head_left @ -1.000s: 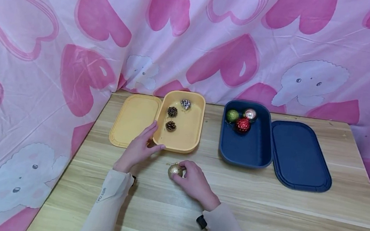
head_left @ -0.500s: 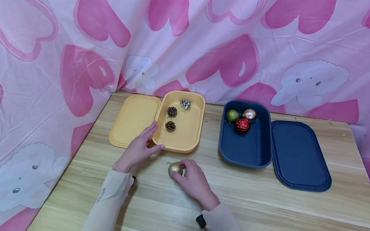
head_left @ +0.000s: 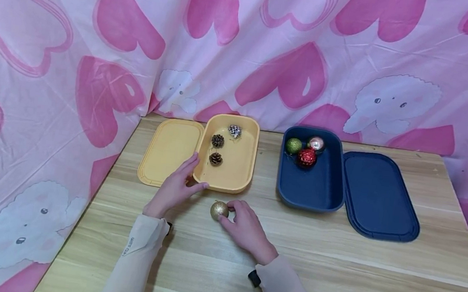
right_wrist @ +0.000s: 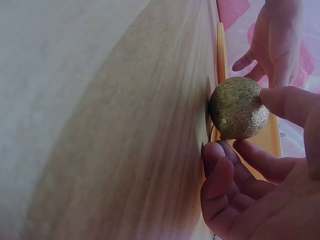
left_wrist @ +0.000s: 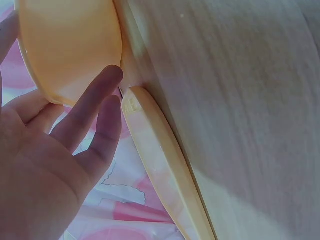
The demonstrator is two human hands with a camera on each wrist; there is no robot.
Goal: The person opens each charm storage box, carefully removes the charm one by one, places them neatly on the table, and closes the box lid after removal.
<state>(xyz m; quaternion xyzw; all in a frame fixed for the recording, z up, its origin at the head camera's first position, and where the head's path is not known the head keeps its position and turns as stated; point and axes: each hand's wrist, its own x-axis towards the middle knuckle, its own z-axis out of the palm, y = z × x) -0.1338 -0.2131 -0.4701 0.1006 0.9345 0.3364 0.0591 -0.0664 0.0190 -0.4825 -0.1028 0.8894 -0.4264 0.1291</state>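
Note:
A gold glitter Christmas bauble (head_left: 220, 211) is on or just above the wooden table, in front of the yellow box (head_left: 235, 190). My right hand (head_left: 248, 227) holds it between thumb and fingertips. In the right wrist view the thumb touches one side of the bauble (right_wrist: 240, 107), with fingertips close against the other. My left hand (head_left: 174, 190) is spread at the yellow box's near left corner, thumb along the front and fingers along the side. Inside that box lie two brown pinecones (head_left: 215, 159) and a silvery-tipped pinecone (head_left: 234, 131).
To the right, a dark blue box (head_left: 311, 188) holds a green bauble (head_left: 293, 146), a red one (head_left: 306, 158) and a pink-silver one (head_left: 316, 145). Its blue lid (head_left: 380, 196) lies beside it. The yellow lid (head_left: 170, 151) lies left of the yellow box. A pink curtain (head_left: 272, 35) hangs behind.
The gold bauble has shifted slightly left and away from me, and shows more clear of the right fingertips. The left hand and the boxes have stayed put.

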